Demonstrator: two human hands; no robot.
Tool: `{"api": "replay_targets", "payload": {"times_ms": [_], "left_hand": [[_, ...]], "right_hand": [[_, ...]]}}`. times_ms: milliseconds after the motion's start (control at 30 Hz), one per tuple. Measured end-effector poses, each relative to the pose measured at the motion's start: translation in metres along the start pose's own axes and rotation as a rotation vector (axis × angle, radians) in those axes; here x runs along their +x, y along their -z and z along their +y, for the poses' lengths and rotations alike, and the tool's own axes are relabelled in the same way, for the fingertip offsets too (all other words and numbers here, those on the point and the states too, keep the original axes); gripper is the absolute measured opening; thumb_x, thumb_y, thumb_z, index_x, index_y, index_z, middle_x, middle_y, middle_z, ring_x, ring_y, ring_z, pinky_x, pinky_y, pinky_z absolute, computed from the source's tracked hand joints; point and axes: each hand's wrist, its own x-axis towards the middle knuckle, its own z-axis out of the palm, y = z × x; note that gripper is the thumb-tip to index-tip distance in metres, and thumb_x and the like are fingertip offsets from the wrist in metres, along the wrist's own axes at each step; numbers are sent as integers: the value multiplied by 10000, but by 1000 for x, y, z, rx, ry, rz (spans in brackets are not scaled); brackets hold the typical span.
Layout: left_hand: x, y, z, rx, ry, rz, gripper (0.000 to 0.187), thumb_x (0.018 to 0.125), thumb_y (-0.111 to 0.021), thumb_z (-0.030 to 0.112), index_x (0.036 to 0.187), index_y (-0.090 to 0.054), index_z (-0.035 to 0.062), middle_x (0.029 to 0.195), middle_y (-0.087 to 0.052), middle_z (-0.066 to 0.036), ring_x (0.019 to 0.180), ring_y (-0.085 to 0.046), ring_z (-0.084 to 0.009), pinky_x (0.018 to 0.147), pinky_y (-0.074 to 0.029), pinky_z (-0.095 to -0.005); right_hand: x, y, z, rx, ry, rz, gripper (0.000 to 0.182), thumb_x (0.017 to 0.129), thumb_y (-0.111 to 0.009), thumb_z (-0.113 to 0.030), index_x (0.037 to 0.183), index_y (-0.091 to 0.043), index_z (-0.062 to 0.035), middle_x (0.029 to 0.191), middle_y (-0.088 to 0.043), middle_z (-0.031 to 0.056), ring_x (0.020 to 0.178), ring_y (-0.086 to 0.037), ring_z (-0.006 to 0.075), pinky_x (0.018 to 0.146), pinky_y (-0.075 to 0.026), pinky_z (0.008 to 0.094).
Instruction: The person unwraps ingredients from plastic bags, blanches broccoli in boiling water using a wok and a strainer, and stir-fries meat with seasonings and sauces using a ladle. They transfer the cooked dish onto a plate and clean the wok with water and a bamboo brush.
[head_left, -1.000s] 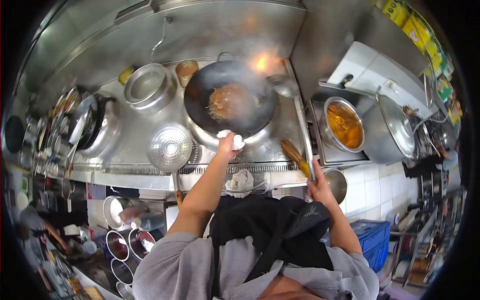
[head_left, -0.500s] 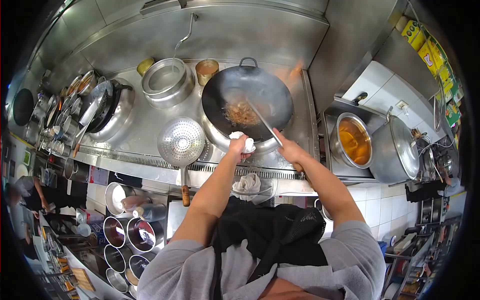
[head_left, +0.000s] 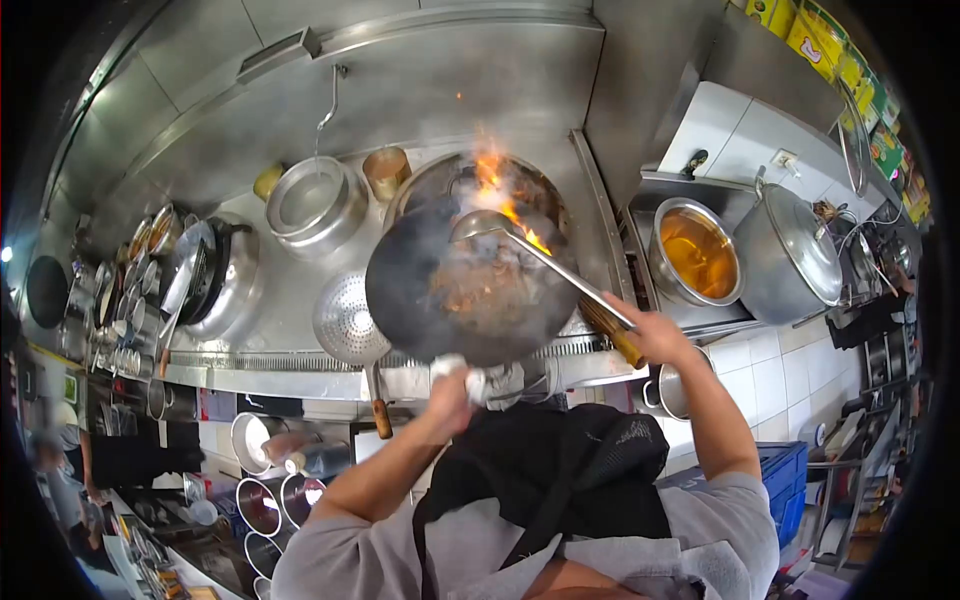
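Observation:
A black wok (head_left: 405, 305) is lifted off the burner ring (head_left: 412, 192) toward me and tilted, with steaming browned food (head_left: 478, 285) in it. Flames (head_left: 490, 180) rise at its far side. My left hand (head_left: 450, 402) is closed around a white cloth (head_left: 447, 366) at the wok's near edge; the cloth covers the grip. In my right hand (head_left: 655, 336) is the long handle of a steel ladle (head_left: 562, 268), its bowl over the far part of the wok near the flames. Smoke partly blurs the food.
A perforated strainer (head_left: 350, 320) lies left of the wok, its wooden handle over the front edge. Behind it stand a steel pot (head_left: 318, 210) and a tin can (head_left: 386, 172). To the right are a bowl of amber liquid (head_left: 697, 255), a lidded pot (head_left: 790, 255) and a bamboo brush (head_left: 612, 335).
The wok has come off the burner toward me with my left hand. Flames have flared up behind it. My right hand has moved right, and the ladle's bowl has risen out of the food.

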Motion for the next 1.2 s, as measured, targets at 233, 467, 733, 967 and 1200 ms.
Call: {"api": "replay_targets", "payload": {"times_ms": [233,467,733,967,1200], "left_hand": [[53,-48,42,90,67,-8,144,981,-471,243,1058,-570,171,862,-631,-19,692,-603,-196,528,-446,-391],[128,-13,20,92,69,67,155,978,-481,268,958,-559,136,791,-615,-43,649,-612,-203,474,-452,-368],[-4,11,-1,-13,1,110,154,927,-510,118,1074,-557,123,878,-629,-45,722,-636,-210,546,-511,-347],[42,-53,83,97,155,81,195,997,-453,305,1005,-564,145,847,-630,-46,686,-615,-213,553,-475,-335],[97,31,6,123,29,131,198,977,-511,252,1093,-584,108,904,-666,-45,732,-650,-221,599,-527,-403]], "right_hand": [[2,-16,33,149,217,166,836,837,-557,-83,1535,-205,-382,1252,-611,215,1012,-651,381,930,-492,434],[30,-32,-3,474,143,145,799,870,-551,-20,1551,-211,-262,1479,-430,191,1205,-560,365,1020,-424,376],[-9,-29,4,643,80,131,803,847,-563,33,1544,-259,-224,1522,-393,151,1334,-469,300,1076,-367,331],[12,-60,-17,757,56,253,818,865,-612,6,1552,-218,-201,1486,-411,220,1251,-535,323,1045,-402,362],[31,-65,-10,656,201,336,751,874,-550,-8,1541,-231,-145,1512,-363,229,1413,-348,348,1146,-285,362]]}}
